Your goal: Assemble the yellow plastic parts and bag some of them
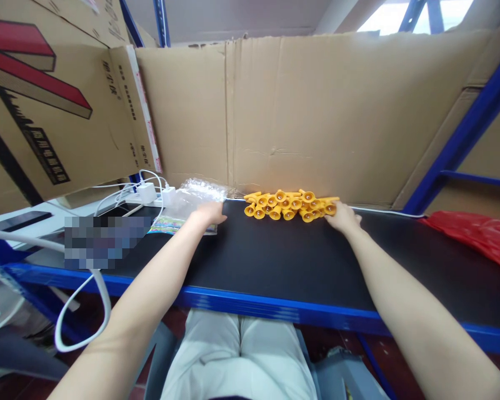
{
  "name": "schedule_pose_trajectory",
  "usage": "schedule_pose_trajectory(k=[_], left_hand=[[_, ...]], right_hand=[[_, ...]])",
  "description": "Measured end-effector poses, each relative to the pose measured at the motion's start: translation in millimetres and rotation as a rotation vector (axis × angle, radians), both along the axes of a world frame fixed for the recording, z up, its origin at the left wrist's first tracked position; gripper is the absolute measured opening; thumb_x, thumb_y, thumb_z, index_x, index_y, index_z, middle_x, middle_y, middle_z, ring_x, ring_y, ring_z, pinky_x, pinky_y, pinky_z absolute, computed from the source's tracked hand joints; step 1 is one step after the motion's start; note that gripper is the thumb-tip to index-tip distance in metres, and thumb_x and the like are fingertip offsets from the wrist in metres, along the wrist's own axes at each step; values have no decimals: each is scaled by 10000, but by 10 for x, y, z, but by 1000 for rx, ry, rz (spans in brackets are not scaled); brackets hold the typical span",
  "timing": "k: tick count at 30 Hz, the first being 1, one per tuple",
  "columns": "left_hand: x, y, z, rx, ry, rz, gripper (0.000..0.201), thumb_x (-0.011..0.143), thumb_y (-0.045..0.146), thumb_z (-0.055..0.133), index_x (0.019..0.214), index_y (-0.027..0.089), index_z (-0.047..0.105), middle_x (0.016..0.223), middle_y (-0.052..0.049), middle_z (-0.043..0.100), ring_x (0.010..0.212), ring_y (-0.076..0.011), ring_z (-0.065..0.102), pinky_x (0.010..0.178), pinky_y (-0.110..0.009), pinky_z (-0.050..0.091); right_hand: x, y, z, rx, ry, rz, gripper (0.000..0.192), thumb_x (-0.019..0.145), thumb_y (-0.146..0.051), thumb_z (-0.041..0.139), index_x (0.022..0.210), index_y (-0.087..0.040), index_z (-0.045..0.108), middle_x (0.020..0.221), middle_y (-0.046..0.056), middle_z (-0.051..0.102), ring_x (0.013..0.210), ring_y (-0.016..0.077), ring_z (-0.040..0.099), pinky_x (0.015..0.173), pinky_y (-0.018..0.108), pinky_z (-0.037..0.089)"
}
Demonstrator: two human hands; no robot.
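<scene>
A pile of several small yellow-orange plastic horn-shaped pieces (290, 204) lies at the back of the black table top (275, 261), against the cardboard wall. My right hand (342, 218) rests on the table at the pile's right end, fingers touching the outermost pieces. My left hand (209, 213) lies flat on a stack of clear plastic bags with colourful printed cards (183, 214), just left of the pile. Whether either hand grips anything cannot be told.
A cardboard wall (300, 111) stands behind the table and a printed carton (45, 100) at the left. White chargers and cables (150, 193) lie at the back left. A red plastic bag (479, 233) sits at the right. The table has a blue front edge (275, 305).
</scene>
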State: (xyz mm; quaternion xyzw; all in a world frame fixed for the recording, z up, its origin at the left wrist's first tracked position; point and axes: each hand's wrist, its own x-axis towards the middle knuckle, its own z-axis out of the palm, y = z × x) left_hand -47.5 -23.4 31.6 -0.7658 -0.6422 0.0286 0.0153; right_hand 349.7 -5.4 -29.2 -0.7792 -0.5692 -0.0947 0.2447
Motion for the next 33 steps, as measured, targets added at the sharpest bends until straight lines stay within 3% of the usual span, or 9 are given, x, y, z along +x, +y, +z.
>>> schedule_pose_trajectory(k=[5, 9, 14, 23, 28, 33], left_hand=[[-48, 53, -67, -41, 19, 46, 454, 737, 376, 553, 1146, 179, 578, 1209, -148, 597, 1078, -274, 571, 849, -309, 464], [-71, 103, -111, -48, 28, 25, 407, 679, 220, 575, 1078, 162, 628, 1134, -154, 640, 1045, -274, 594, 826, -299, 480], [-63, 117, -99, -8, 1, 29, 398, 680, 175, 545, 1067, 143, 635, 1112, -168, 647, 1029, -276, 605, 832, -307, 482], [-14, 31, -21, 148, -113, 146, 373, 793, 156, 447, 1152, 90, 523, 1153, -221, 599, 1062, -289, 583, 839, -337, 471], [74, -58, 48, 310, -147, 176, 425, 836, 163, 406, 1254, 90, 422, 1074, -212, 622, 1036, -293, 594, 849, -368, 461], [150, -123, 87, 476, -159, 129, 536, 836, 142, 355, 1366, 115, 281, 986, -171, 653, 941, -281, 629, 783, -367, 476]], right_hand=[[-5, 69, -8, -111, 27, 14, 585, 696, -391, 579, 1243, -223, 461, 1230, 149, 532, 1142, 360, 466, 871, 612, 347], [-52, 62, 23, -121, -28, 51, 563, 687, -409, 589, 1204, -207, 493, 1213, 145, 548, 1145, 341, 480, 880, 540, 386], [-73, 53, 37, -116, -71, 114, 504, 690, -359, 606, 1159, -187, 537, 1164, 140, 579, 1119, 317, 513, 887, 453, 414], [-67, 74, 19, -125, -44, 78, 627, 725, -414, 569, 1285, -169, 431, 1350, 166, 426, 1250, 338, 373, 963, 570, 318], [-136, 12, 70, -5, -38, 54, 632, 772, -366, 504, 1345, -145, 355, 1443, 178, 287, 1317, 342, 251, 1005, 637, 192], [-376, -85, 199, 209, -95, 139, 574, 808, -291, 430, 1353, -131, 341, 1452, 163, 287, 1332, 312, 236, 1037, 614, 160]])
